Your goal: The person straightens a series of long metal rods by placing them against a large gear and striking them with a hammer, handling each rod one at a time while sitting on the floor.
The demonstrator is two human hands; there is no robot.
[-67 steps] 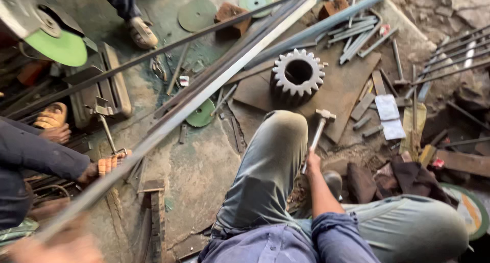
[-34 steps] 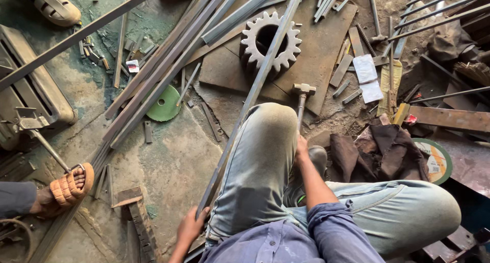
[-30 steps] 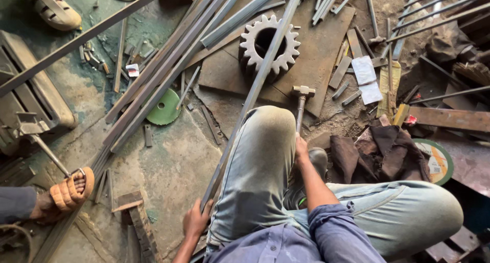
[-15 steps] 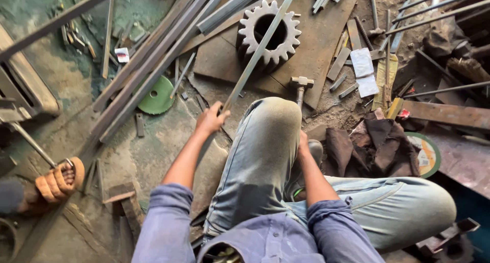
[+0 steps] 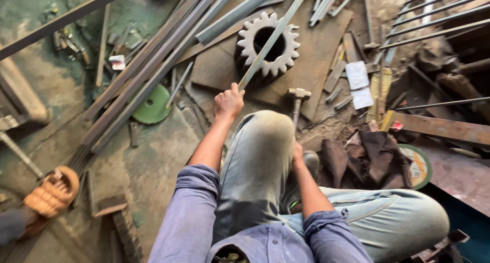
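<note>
Strip (image 5: pixel 270 41) of flat steel lies slanted across the toothed gear (image 5: pixel 268 43), its near end clenched in the left hand (image 5: pixel 228 102), seemingly to steady it. Right hand (image 5: pixel 297 153) is behind the knee, grip impossible to tell; hammer (image 5: pixel 297 100) lies just beyond on the floor

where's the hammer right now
The hammer lies mid-frame in the head view, just right of the raised knee, its head beside the big gear on the metal plate.

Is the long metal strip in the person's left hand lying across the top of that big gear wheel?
Yes: the left hand grips the near end of the metal strip, which runs up across the gear wheel and its hole.
</note>
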